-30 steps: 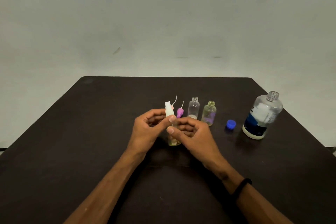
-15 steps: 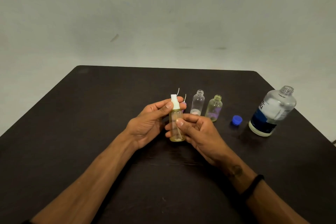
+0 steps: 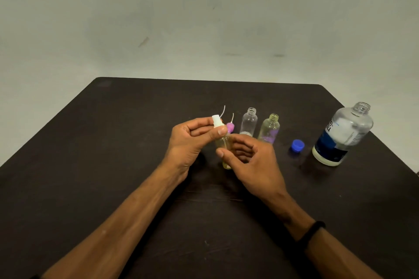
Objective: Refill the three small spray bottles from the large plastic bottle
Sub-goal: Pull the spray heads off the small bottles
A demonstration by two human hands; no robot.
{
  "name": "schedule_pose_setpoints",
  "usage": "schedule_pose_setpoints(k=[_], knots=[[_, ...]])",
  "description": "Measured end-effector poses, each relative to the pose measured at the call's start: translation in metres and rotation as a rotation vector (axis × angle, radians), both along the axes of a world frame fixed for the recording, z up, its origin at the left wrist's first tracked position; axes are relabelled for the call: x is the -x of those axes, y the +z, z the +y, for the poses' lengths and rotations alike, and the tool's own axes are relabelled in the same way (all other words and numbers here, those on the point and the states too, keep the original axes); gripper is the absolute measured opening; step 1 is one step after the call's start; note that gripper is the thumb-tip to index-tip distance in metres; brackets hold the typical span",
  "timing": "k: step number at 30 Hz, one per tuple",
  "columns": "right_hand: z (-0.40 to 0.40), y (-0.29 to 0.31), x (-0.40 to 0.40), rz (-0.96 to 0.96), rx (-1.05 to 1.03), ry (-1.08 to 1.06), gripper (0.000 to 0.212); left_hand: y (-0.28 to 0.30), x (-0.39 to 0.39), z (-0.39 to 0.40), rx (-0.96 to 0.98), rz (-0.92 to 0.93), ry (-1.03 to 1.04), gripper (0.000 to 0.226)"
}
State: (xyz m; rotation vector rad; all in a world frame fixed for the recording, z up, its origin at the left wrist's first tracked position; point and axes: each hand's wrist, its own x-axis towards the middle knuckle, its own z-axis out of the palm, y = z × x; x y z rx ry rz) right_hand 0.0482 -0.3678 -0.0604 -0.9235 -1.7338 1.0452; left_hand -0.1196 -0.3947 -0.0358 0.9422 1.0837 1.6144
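On dark matte table (image 3: 90, 165), hands' grip (image 3: 192, 140) on slim yellowish bottle (image 3: 223, 142)

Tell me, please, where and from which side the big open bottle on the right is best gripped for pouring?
Grip the big bottle around its wide straight body at the label, coming from its left side with the right hand. The neck is narrow and open, and the blue cap lies to its left.

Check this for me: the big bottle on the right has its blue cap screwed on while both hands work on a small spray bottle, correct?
Not quite. The head view shows the big bottle open, its blue cap lying on the table beside it.
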Motion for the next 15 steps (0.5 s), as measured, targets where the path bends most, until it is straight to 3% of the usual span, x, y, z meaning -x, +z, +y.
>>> schedule_pose_setpoints(k=[5, 8, 11, 15], knots=[[-0.001, 0.0, 0.001, 0.027, -0.049, -0.035, 0.042, -0.003, -0.005, 0.002, 0.004, 0.023, 0.135, 0.044], [0.001, -0.001, 0.001, 0.083, 0.035, -0.011, 0.039, -0.002, 0.001, 0.002, 0.005, 0.026, -0.031, 0.049], [0.003, 0.001, 0.001, 0.121, 0.098, 0.034, 0.038, 0.0, 0.006, 0.0, 0.02, 0.0, -0.236, 0.04], [0.0, 0.004, -0.001, 0.14, 0.108, 0.103, 0.027, 0.0, 0.006, 0.0, 0.024, -0.045, -0.28, 0.039]])
